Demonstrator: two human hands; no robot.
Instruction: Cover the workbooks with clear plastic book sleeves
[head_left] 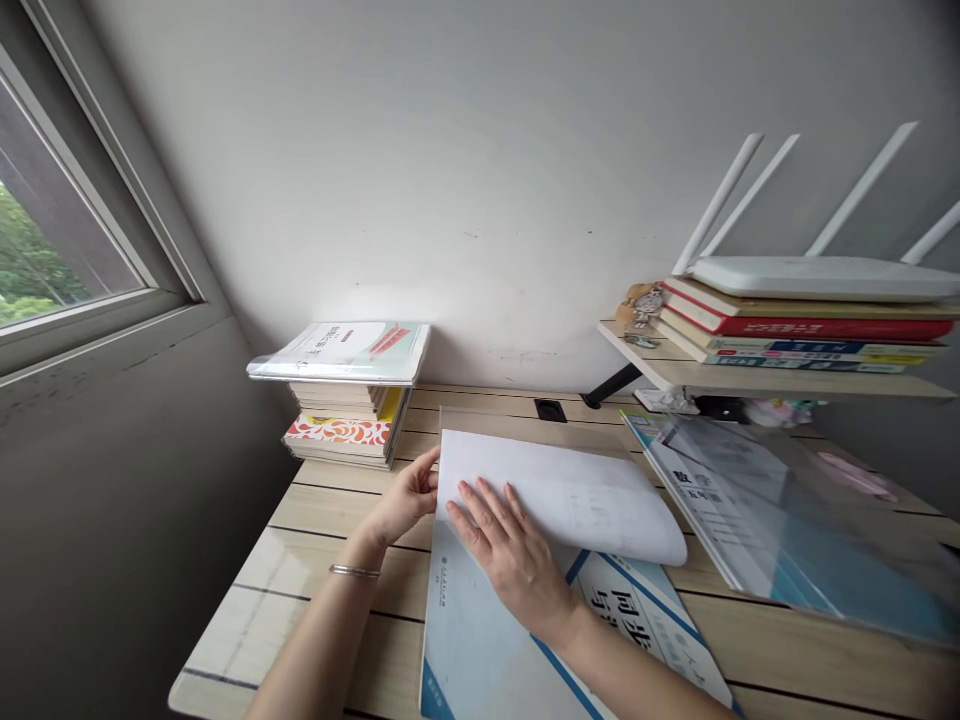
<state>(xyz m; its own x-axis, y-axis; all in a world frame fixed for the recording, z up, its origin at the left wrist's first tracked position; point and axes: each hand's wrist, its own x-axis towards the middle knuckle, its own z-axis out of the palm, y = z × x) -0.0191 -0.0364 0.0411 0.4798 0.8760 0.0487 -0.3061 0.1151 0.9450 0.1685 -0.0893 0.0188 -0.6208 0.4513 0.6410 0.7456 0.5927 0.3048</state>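
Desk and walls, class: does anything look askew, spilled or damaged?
Nothing looks spilled. At left, wide booklets overhang the smaller books beneath, which looks top-heavy. Dark scuffs mark the otherwise plain wall below the window.

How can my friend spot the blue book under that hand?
Find the pale desk with dark lines. Beneath the right hand lies the blue book, white paper across its upper part. Slanting dark-blue stripes set it apart from the plastic-covered book on its right.

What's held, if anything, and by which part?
Can't tell for sure: the left hand has its fingers at the left edge of the white paper, grip hidden. The right hand rests on top, grasping nothing.
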